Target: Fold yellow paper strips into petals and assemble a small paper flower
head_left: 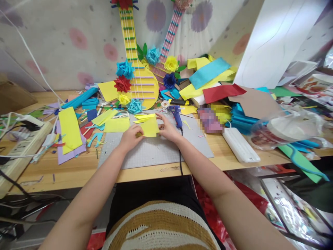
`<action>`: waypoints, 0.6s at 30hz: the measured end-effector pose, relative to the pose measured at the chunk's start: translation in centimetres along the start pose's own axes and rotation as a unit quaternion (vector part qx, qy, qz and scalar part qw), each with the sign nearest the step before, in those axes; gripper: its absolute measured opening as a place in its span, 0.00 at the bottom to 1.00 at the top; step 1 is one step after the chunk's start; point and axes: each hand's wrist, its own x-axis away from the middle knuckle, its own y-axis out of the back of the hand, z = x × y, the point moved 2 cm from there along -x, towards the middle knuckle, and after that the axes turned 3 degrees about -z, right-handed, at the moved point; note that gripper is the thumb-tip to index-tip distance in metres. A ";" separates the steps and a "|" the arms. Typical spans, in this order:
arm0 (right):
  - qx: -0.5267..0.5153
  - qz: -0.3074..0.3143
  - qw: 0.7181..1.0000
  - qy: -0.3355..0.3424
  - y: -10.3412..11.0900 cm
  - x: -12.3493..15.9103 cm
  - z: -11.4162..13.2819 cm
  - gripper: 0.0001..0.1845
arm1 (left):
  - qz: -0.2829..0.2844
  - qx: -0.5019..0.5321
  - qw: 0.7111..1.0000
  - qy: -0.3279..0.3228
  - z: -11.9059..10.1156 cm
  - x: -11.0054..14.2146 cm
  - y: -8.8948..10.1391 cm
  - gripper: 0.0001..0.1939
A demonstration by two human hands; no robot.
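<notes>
Between my two hands is a piece of yellow paper (pixel 149 128), held just over the grey cutting mat (pixel 145 154). My left hand (pixel 132 137) pinches its left lower edge, fingers curled. At the right edge, the thumb and fingers of my right hand (pixel 166 127) close on the same paper. Another folded yellow strip (pixel 144 117) lies at its upper edge; whether it is part of the same sheet I cannot tell. More yellow paper (pixel 117 125) rests left of my left hand. A blue glue gun (pixel 177 116) lies beyond my right hand, its black cord running down over the mat.
A yellow paper guitar (pixel 145 86) with paper flowers leans at the back, a pink one (pixel 166 45) behind it. Coloured paper scraps (pixel 70 130) crowd both sides. A power strip (pixel 26 149) stands left; a white box-shaped device (pixel 240 146) and plastic bag (pixel 283 128) lie right.
</notes>
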 end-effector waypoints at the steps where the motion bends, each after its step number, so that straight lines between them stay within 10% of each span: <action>1: -0.002 0.003 1.000 0.007 0.0 -0.1 -0.1 0.33 | 0.016 -0.026 0.999 -0.016 -0.5 -0.1 -0.4 0.02; 9: -0.144 -0.029 0.978 -0.148 0.5 -0.5 -0.9 0.16 | 0.048 -0.061 0.997 0.001 -0.2 0.2 0.0 0.06; 13: -0.090 -0.004 0.989 -0.120 0.4 -0.5 -1.2 0.15 | 0.063 0.024 0.998 -0.017 0.9 0.6 0.7 0.05; 15: -0.034 0.003 0.995 -0.096 0.2 -0.5 -1.5 0.16 | 0.017 0.035 0.999 0.003 1.4 0.5 1.5 0.05; 18: 0.018 -0.008 0.997 -0.068 0.2 -0.6 -1.7 0.16 | -0.213 -0.022 0.974 0.074 2.2 0.4 4.0 0.04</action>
